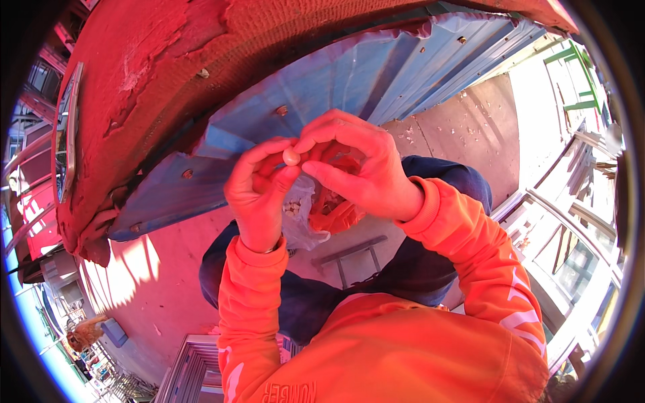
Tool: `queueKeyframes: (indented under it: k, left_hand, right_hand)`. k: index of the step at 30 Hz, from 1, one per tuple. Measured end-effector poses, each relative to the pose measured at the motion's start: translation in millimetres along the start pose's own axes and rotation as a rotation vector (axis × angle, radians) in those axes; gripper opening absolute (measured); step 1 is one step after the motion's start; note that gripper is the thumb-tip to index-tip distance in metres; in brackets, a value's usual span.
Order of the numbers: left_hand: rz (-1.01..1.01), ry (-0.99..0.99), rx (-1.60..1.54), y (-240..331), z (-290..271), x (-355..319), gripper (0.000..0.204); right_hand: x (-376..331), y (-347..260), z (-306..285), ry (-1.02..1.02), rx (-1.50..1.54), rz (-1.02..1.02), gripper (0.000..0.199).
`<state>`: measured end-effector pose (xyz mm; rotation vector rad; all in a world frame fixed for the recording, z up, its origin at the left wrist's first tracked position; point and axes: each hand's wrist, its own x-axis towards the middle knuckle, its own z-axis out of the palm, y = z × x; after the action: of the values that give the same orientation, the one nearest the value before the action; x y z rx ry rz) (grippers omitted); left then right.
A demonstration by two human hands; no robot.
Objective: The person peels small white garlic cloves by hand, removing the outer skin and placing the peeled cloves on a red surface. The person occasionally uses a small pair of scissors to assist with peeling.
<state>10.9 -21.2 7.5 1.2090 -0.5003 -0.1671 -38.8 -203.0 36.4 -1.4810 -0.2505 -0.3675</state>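
Observation:
My left hand (259, 191) and my right hand (359, 168) meet in the middle of the view, both in orange sleeves. Between the thumb and fingertips of both hands sits a small round pale nut (291, 157). Under my hands hangs a clear plastic bag (302, 215) with several small pale pieces in it, gripped by my left hand. An orange bag (336, 205) is bunched beneath my right palm. My knees in dark blue trousers (430, 269) lie below.
A blue corrugated metal sheet (349, 80) and a peeling red wall (201, 60) fill the top. Reddish ground (154, 282) with scattered shell bits (470, 124) lies around. A small metal stool frame (349, 252) stands below my hands. White window frames (571, 221) are at right.

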Motion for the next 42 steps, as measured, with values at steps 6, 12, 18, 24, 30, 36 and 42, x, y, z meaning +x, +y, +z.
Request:
queueKeyframes:
  k: [6,12,18,24,30,36,42]
  left_hand:
    - [0.004,-0.042,0.045,1.2,2.1,0.5,0.033]
    - [0.004,-0.051,0.069,1.0,2.4,-0.4,0.033]
    - [-0.106,0.005,-0.029,2.4,1.4,-0.2,0.030]
    - [-0.185,0.005,-0.070,8.7,1.8,0.9,0.030]
    - [-0.148,-0.022,-0.102,3.1,0.1,-0.7,0.031]
    - [-0.056,-0.076,-0.064,-1.6,-7.0,0.0,0.032]
    - [-0.113,-0.042,-0.080,7.7,-5.3,0.4,0.027]
  right_hand:
    - [0.2,3.3,-2.4,0.008,-0.077,-0.033,0.013]
    - [2.5,-0.1,-6.1,-0.044,-0.128,-0.055,0.009]
    - [-2.0,-5.0,-10.6,-0.084,0.032,0.165,0.010]
    - [3.5,0.9,-0.7,0.145,-0.194,-0.067,0.016]
    - [-2.4,-5.8,-5.1,-0.060,-0.226,-0.008,0.017]
    - [-1.9,-1.5,-6.0,-0.074,-0.215,-0.048,0.021]
    - [-1.9,-4.7,-6.9,-0.068,-0.200,-0.030,0.021]
